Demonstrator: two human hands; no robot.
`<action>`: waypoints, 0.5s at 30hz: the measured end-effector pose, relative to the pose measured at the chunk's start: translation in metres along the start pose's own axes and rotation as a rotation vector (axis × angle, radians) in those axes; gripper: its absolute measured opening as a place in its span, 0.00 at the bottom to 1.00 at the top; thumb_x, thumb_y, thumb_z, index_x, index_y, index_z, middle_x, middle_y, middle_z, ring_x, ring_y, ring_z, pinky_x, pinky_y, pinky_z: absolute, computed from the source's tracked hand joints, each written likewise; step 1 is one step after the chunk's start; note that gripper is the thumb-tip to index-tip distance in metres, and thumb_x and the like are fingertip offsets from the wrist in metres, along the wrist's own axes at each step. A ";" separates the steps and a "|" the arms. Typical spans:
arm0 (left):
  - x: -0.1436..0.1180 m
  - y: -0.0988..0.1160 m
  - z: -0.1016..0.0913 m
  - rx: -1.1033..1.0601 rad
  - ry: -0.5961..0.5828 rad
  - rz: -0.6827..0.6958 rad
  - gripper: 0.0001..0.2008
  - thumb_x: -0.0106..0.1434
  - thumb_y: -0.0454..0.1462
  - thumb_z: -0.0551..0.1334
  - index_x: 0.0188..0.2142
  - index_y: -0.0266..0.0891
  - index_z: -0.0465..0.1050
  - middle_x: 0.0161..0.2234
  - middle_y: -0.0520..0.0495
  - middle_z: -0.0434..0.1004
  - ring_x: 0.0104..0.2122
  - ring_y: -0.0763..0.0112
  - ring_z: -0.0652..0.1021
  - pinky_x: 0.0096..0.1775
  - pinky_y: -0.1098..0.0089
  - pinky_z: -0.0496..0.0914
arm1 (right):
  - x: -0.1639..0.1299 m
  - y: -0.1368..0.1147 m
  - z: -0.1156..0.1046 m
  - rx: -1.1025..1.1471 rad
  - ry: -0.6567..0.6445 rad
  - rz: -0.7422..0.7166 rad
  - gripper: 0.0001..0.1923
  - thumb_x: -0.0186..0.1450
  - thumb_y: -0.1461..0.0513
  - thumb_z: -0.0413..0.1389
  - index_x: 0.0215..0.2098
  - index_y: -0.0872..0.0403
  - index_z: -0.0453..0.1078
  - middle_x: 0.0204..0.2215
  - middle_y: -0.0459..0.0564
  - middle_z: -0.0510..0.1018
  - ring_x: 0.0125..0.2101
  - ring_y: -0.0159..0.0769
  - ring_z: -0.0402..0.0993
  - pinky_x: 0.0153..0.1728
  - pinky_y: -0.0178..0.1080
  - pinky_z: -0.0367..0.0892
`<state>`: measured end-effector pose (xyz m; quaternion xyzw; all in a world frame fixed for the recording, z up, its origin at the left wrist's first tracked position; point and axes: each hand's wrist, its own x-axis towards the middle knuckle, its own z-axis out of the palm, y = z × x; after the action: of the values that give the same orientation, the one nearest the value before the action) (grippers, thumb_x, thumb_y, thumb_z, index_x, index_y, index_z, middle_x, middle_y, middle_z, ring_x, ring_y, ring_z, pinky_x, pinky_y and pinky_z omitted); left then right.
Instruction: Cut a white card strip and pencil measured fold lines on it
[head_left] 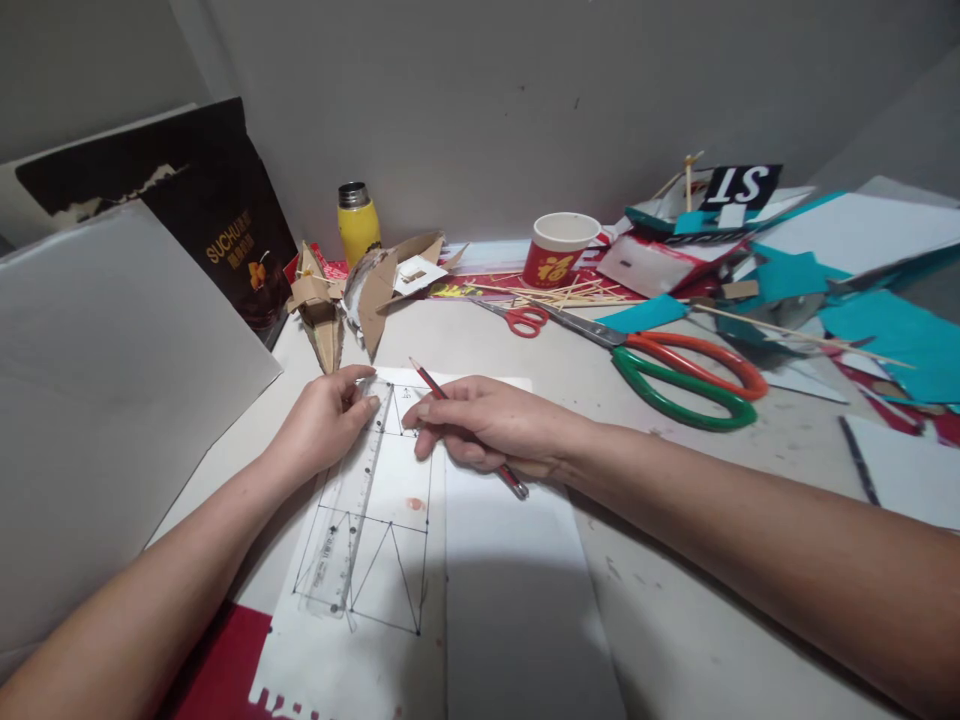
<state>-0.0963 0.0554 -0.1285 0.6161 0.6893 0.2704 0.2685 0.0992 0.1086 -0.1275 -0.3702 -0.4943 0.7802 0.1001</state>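
Sheet: white paper sheet [495, 600] lies closest to the camera on the tabletop [675, 560], with pencilled rectangles and triangles on its left half, running away from the viewer under both hands.
Left hand: left hand [324, 420] is pressed flat-ish, fingertips pinning the far end of the clear ruler [352, 510].
Ruler axis: long axis runs from near the camera up to the left hand's fingers, tilted a bit rightward, just left of the drawn outline.
Right hand: right hand [480, 425] is curled, pinching a red pencil [469, 428]; tip end looks to sit just right of the ruler's top edge, so it's the nearer one for marking.
Off to the right: big orange-and-green scissors [675, 375], well beyond the right hand.
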 end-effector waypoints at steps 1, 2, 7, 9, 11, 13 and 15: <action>0.000 0.000 0.000 -0.012 0.002 -0.001 0.18 0.62 0.38 0.60 0.50 0.34 0.73 0.21 0.56 0.65 0.21 0.71 0.65 0.28 0.68 0.60 | 0.000 0.000 0.000 0.006 0.002 0.002 0.08 0.67 0.66 0.51 0.34 0.59 0.72 0.21 0.47 0.78 0.07 0.18 0.48 0.07 0.27 0.40; 0.000 0.000 0.000 -0.026 0.004 -0.002 0.17 0.61 0.38 0.61 0.49 0.35 0.73 0.20 0.56 0.65 0.21 0.71 0.65 0.27 0.68 0.60 | 0.000 0.000 0.000 0.011 0.003 0.005 0.08 0.67 0.66 0.51 0.34 0.59 0.72 0.21 0.47 0.78 0.07 0.18 0.48 0.07 0.27 0.40; 0.000 -0.001 0.000 -0.132 -0.022 -0.028 0.16 0.61 0.38 0.61 0.48 0.35 0.73 0.18 0.57 0.64 0.18 0.72 0.65 0.23 0.70 0.59 | 0.000 -0.001 0.002 0.012 -0.003 0.007 0.08 0.66 0.66 0.52 0.33 0.59 0.72 0.21 0.47 0.78 0.08 0.18 0.49 0.07 0.26 0.41; 0.000 -0.001 -0.001 -0.189 -0.042 -0.048 0.16 0.62 0.38 0.60 0.49 0.35 0.71 0.18 0.58 0.63 0.16 0.74 0.64 0.21 0.71 0.58 | 0.000 0.000 0.002 0.010 -0.008 -0.002 0.08 0.66 0.66 0.51 0.33 0.60 0.72 0.21 0.47 0.77 0.07 0.18 0.49 0.07 0.26 0.41; -0.001 -0.001 -0.003 -0.237 -0.054 -0.058 0.16 0.63 0.39 0.60 0.49 0.34 0.69 0.17 0.60 0.62 0.14 0.75 0.62 0.19 0.72 0.57 | -0.001 0.000 0.002 0.019 -0.014 -0.009 0.07 0.66 0.66 0.52 0.34 0.59 0.72 0.22 0.47 0.78 0.07 0.18 0.50 0.07 0.26 0.41; -0.002 0.000 -0.004 -0.292 -0.053 -0.051 0.16 0.63 0.39 0.60 0.49 0.34 0.68 0.16 0.61 0.61 0.15 0.76 0.61 0.19 0.73 0.57 | -0.001 0.001 0.002 0.022 -0.016 -0.021 0.06 0.66 0.65 0.53 0.33 0.59 0.72 0.19 0.45 0.76 0.07 0.18 0.49 0.07 0.26 0.42; -0.004 0.002 -0.004 -0.383 -0.036 -0.032 0.15 0.64 0.39 0.61 0.49 0.35 0.68 0.16 0.61 0.61 0.15 0.77 0.61 0.20 0.74 0.57 | -0.003 0.000 0.002 -0.001 -0.027 -0.025 0.09 0.66 0.64 0.54 0.28 0.59 0.71 0.12 0.40 0.69 0.07 0.19 0.47 0.07 0.26 0.41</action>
<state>-0.0967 0.0520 -0.1240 0.5477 0.6300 0.3811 0.3973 0.1000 0.1054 -0.1260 -0.3536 -0.5005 0.7835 0.1031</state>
